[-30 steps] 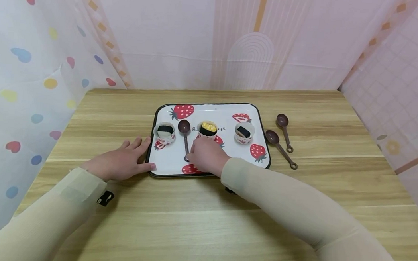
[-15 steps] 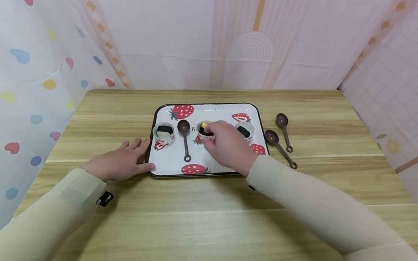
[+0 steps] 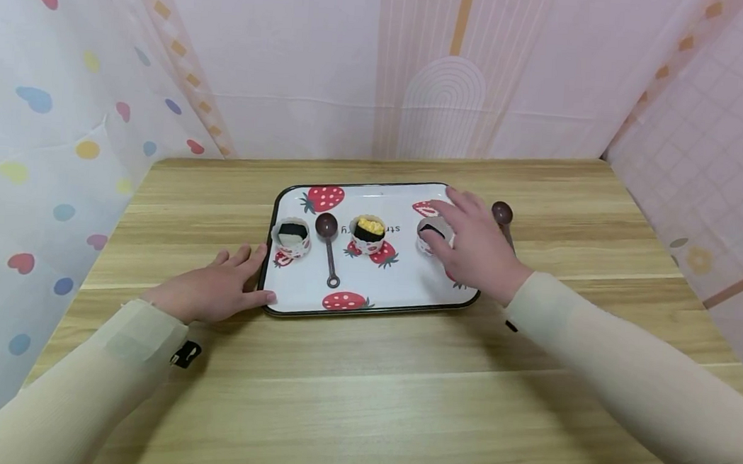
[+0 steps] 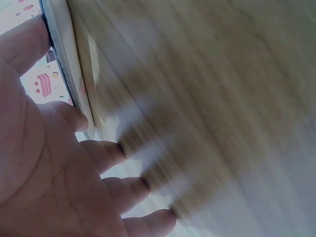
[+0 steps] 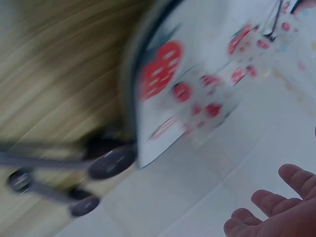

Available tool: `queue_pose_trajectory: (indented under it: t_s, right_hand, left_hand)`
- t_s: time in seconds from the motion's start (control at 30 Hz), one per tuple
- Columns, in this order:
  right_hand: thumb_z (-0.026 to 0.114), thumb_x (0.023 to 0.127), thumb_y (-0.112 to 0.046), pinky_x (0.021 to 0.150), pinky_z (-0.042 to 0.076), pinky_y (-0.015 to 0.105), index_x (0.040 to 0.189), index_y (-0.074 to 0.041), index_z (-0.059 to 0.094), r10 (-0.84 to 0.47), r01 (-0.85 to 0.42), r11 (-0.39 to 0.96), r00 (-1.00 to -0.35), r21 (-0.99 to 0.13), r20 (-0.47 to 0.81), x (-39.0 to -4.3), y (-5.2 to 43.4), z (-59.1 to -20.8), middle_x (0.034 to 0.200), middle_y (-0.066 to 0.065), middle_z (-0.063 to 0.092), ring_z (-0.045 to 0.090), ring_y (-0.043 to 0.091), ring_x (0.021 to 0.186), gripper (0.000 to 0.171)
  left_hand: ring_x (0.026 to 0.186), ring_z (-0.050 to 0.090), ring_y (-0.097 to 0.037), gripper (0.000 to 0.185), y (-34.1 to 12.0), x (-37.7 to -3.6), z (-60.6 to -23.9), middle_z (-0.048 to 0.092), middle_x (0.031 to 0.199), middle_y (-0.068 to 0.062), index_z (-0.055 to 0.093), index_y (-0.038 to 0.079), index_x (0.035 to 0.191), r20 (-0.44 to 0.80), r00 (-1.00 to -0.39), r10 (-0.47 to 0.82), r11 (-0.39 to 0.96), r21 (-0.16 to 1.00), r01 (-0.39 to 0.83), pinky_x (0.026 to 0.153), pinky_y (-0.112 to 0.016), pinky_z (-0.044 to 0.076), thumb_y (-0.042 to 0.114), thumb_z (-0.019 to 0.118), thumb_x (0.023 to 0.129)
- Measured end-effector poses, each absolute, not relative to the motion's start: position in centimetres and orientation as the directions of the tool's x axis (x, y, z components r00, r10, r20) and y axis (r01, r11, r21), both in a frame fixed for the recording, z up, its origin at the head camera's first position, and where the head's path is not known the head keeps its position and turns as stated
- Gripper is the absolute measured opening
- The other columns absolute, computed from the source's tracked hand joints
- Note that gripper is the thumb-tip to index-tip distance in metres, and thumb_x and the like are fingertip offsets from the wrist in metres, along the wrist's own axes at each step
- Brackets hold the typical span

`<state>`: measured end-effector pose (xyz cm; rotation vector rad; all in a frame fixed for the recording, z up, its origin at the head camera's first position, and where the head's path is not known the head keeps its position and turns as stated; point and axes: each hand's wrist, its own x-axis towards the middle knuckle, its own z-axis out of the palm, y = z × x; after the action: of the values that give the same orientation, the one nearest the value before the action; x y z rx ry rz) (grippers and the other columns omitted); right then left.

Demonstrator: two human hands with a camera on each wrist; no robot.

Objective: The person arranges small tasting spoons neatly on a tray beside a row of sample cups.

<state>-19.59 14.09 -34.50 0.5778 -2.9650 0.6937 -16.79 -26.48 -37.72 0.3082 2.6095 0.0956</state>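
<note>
While the left hand (image 3: 215, 290) lies flat on the table (image 3: 363, 373), these lines tell the rest:

Left hand: fingers straight and relaxed, holding nothing; the thumb tip touches the near left corner of the tray (image 3: 291, 294), as the left wrist view also shows.

Right hand: the right hand (image 3: 475, 249) hovers over the right end of the tray with its fingers spread — it grasps nothing. It covers part of the right cup (image 3: 432, 232) and one brown spoon; the right wrist view is too blurred to add anything.

Spoons: one brown spoon (image 3: 329, 247) lies on the tray between the left cup (image 3: 293, 236) and the middle cup (image 3: 368, 233), bowl to the far side. On the table right of the tray, only the bowl of the far spoon (image 3: 502, 212) shows past the fingers.

Handling: I judge that the spoons are light, stiff plastic and a little slippery on the wood — best pinched at the thin handle, near the ring end, not at the bowl.

Cups: paper cups with dark and yellow filling; probably soft-walled and easy to tip, so the hand should pass clear of them.
</note>
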Motion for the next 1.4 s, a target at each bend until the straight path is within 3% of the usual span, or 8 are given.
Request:
queue_pose_trajectory:
  t_s: [0.17, 0.4, 0.63, 1.17, 1.4]
  right_hand:
    - [0.062, 0.106, -0.036, 0.131, 0.015, 0.061, 0.158, -0.004, 0.046, -0.302, -0.327, 0.849, -0.945, -0.416, 0.127, -20.0, 17.1, -35.0, 0.172, 0.024, 0.028, 0.017, 0.049, 0.16, 0.063]
    - [0.06, 0.106, -0.032, 0.132, 0.01, 0.058, 0.156, 0.005, 0.044, -0.321, -0.346, 0.874, -0.938, -0.34, 0.129, -20.1, 20.2, -35.8, 0.167, 0.032, 0.031, 0.019, 0.05, 0.16, 0.064]
    - [0.059, 0.107, -0.038, 0.132, 0.006, 0.057, 0.159, 0.003, 0.041, -0.294, -0.3, 0.893, -0.953, -0.336, 0.07, -20.1, 21.8, -35.9, 0.169, 0.034, 0.024, 0.014, 0.051, 0.16, 0.069]
    - [0.057, 0.109, -0.035, 0.132, 0.007, 0.057, 0.161, 0.003, 0.036, -0.315, -0.3, 0.913, -0.949, -0.277, -0.009, -19.7, 23.2, -36.2, 0.168, 0.037, 0.023, 0.019, 0.048, 0.161, 0.067]
    - [0.057, 0.108, -0.032, 0.13, 0.013, 0.06, 0.162, 0.002, 0.035, -0.317, -0.297, 0.918, -0.948, -0.264, -0.037, -19.5, 23.6, -36.8, 0.167, 0.036, 0.026, 0.023, 0.05, 0.158, 0.067]
  left_hand:
    - [0.151, 0.011, -0.068, 0.109, -26.5, -16.8, -37.7, 0.01, 0.171, -0.036, 0.007, 0.006, 0.17, -0.475, -0.847, 0.238, 0.971, 0.124, 0.204, 0.111, -0.079, 0.035, 0.079, 0.045, 0.098]
    - [0.151, 0.011, -0.068, 0.109, -26.7, -16.9, -37.8, 0.009, 0.171, -0.036, 0.007, 0.006, 0.169, -0.475, -0.847, 0.24, 0.971, 0.131, 0.201, 0.111, -0.078, 0.036, 0.078, 0.045, 0.098]
    - [0.151, 0.012, -0.068, 0.109, -26.7, -16.8, -37.9, 0.009, 0.171, -0.036, 0.008, 0.005, 0.169, -0.472, -0.847, 0.245, 0.97, 0.131, 0.207, 0.111, -0.078, 0.036, 0.079, 0.045, 0.098]
    - [0.151, 0.01, -0.068, 0.11, -26.8, -16.9, -38.1, 0.009, 0.171, -0.036, 0.008, 0.005, 0.169, -0.467, -0.847, 0.256, 0.967, 0.141, 0.214, 0.111, -0.078, 0.036, 0.08, 0.044, 0.098]
    - [0.151, 0.01, -0.068, 0.11, -26.8, -16.9, -38.1, 0.008, 0.171, -0.036, 0.007, 0.005, 0.169, -0.469, -0.846, 0.254, 0.967, 0.141, 0.212, 0.111, -0.078, 0.035, 0.08, 0.044, 0.098]
